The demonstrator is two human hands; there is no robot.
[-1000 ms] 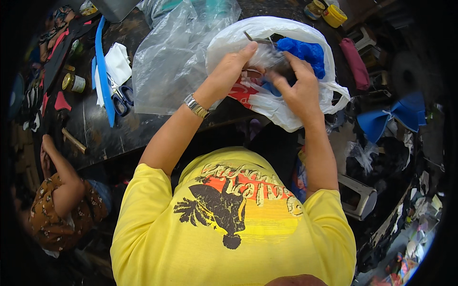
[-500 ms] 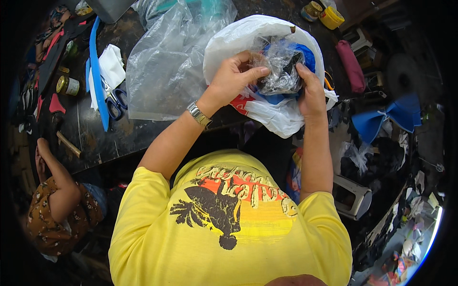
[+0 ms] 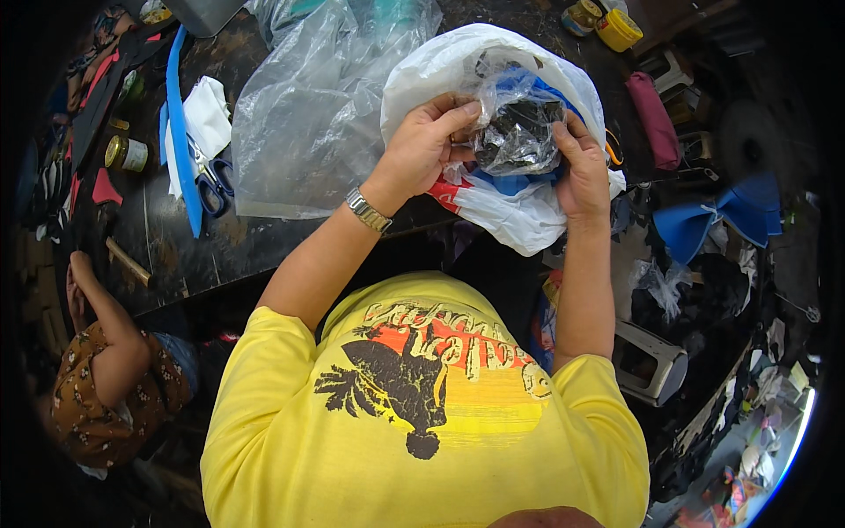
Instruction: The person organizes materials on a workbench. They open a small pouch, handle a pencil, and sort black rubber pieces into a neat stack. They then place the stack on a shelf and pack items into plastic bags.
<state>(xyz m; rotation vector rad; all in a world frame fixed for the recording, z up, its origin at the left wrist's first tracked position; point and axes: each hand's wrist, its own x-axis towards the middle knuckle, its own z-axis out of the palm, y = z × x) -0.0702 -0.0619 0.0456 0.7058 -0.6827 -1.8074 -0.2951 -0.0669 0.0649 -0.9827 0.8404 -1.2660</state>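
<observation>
Between my hands is a small clear plastic bag with dark contents that I cannot make out. My left hand pinches its left edge between thumb and fingers. On the other side, my right hand grips the bag, thumb in front and fingers partly hidden behind. Beneath both hands lies a large white plastic bag, its mouth spread wide around the small one. Something blue shows inside the white bag, and a red patch marks its lower left side.
A large clear plastic sheet or bag lies left of my hands. Blue-handled scissors, white cloth, a blue strip and a jar lie farther left. Another person is at the lower left; a maroon roll lies right.
My left thumb has moved up and left across the small bag, exposing more of its dark contents. My right hand has shifted slightly right.
</observation>
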